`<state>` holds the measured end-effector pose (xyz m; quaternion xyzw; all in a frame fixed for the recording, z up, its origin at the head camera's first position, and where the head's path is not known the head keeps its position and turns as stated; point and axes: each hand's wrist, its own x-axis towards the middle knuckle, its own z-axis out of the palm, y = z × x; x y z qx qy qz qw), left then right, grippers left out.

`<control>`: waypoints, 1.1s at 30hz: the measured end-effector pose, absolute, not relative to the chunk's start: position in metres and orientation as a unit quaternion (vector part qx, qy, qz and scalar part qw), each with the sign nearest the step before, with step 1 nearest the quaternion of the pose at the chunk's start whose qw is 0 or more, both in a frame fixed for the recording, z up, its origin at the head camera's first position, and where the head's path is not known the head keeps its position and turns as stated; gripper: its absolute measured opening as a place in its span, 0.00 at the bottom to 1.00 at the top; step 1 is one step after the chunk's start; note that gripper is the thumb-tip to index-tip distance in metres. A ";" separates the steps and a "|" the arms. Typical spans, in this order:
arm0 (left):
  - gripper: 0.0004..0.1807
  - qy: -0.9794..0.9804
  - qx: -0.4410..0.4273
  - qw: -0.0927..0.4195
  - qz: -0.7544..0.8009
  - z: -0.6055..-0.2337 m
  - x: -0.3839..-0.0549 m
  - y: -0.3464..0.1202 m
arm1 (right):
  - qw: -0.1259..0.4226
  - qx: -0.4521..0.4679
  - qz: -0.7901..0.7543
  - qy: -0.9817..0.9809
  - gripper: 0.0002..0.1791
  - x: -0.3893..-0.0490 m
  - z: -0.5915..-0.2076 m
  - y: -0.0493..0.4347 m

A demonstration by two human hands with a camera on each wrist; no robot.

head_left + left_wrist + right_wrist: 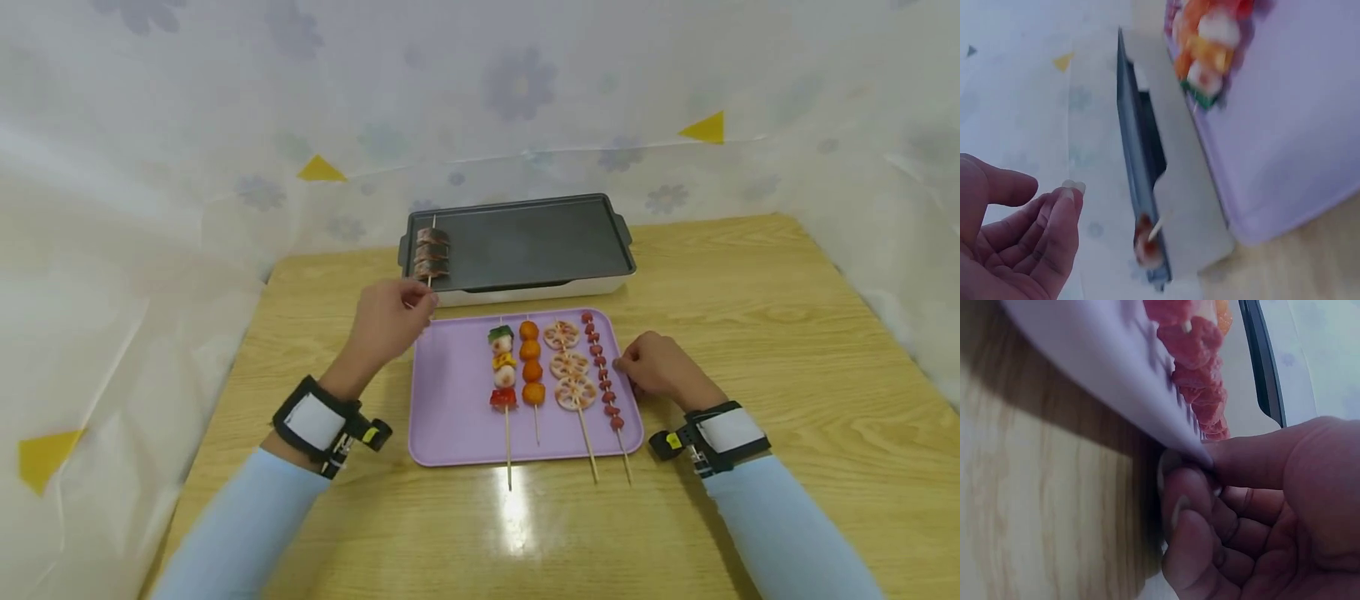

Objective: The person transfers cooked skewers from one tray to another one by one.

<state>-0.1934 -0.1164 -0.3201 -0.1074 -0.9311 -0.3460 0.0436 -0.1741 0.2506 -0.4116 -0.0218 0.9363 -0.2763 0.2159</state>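
Note:
My left hand (392,317) is at the front left corner of the griddle (532,242), beside the stick end of a skewer of dark-skinned, brownish slices (432,252) lying on the plate. In the left wrist view, a gap shows between thumb and fingers, and the skewer (1149,244) is apart from them. My right hand (660,367) pinches the right rim of the lilac tray (457,392), thumb on top and fingers under the edge. Nearest to it on the tray is a skewer of small red meat pieces (603,372).
Also on the tray lie a lotus-root skewer (570,365), an orange ball skewer (531,350) and a mixed vegetable skewer (503,367). Their sticks point toward the front edge. A wooden table (765,333) carries everything, with patterned sheeting (517,92) behind and at the sides.

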 end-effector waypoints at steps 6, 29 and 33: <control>0.17 -0.954 -0.058 0.041 -0.292 -0.317 -0.233 -0.129 | 0.213 -0.021 -0.278 0.937 0.17 -0.174 -0.411 0.254; 0.15 -0.867 0.063 -0.160 -0.468 -0.354 -0.256 -0.131 | 0.202 -0.026 -0.274 0.940 0.18 -0.173 -0.412 0.249; 0.15 -0.865 0.053 -0.169 -0.469 -0.355 -0.254 -0.134 | 0.205 -0.025 -0.276 0.939 0.18 -0.173 -0.413 0.249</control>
